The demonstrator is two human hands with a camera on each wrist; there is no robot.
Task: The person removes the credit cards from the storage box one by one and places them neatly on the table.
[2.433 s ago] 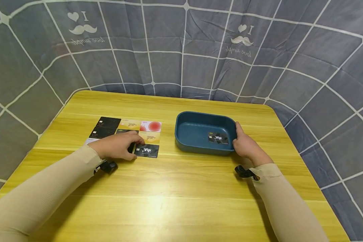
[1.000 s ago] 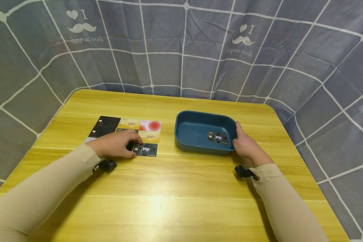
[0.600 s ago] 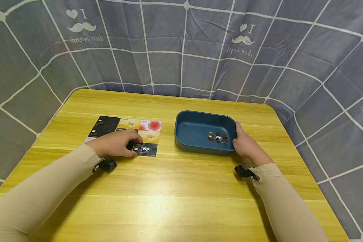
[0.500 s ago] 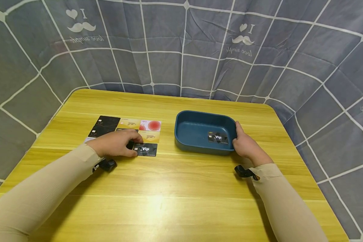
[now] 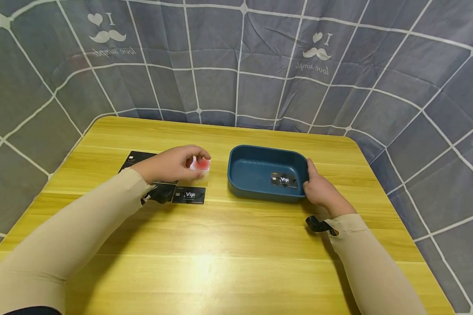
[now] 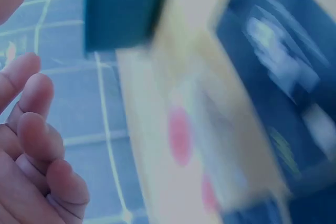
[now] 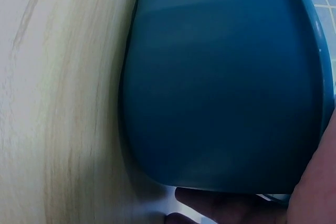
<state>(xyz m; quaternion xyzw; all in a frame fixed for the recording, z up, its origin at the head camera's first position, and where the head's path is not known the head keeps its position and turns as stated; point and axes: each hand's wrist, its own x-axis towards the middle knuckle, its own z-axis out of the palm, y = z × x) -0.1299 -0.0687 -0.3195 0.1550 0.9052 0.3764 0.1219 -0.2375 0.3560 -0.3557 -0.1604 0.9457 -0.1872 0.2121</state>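
My left hand (image 5: 173, 164) hovers over the cards with its thumb and fingers apart and nothing between them; the left wrist view shows these bare fingers (image 6: 37, 135) too. A pink-and-white card with red circles (image 5: 202, 164) shows through the gap between thumb and forefinger, and a gold card (image 5: 203, 179) lies below it. Nearer to me is a black Vip card (image 5: 189, 195). With my right hand (image 5: 321, 190) I hold the right end of a dark blue rectangular bin (image 5: 260, 194). Inside it, another black Vip card (image 5: 284, 180) lies flat.
Black VIP cards (image 5: 139, 156) lie at the left, partly covered by my left hand and wrist. The wooden table (image 5: 228, 258) carries everything, and a grey checked curtain (image 5: 217, 39) stands around its far edge and sides.
My left hand has risen from the edge of the black Vip card and moved right and away from me, over the pink card. The Vip card stays in place. My right hand and the bin keep still.
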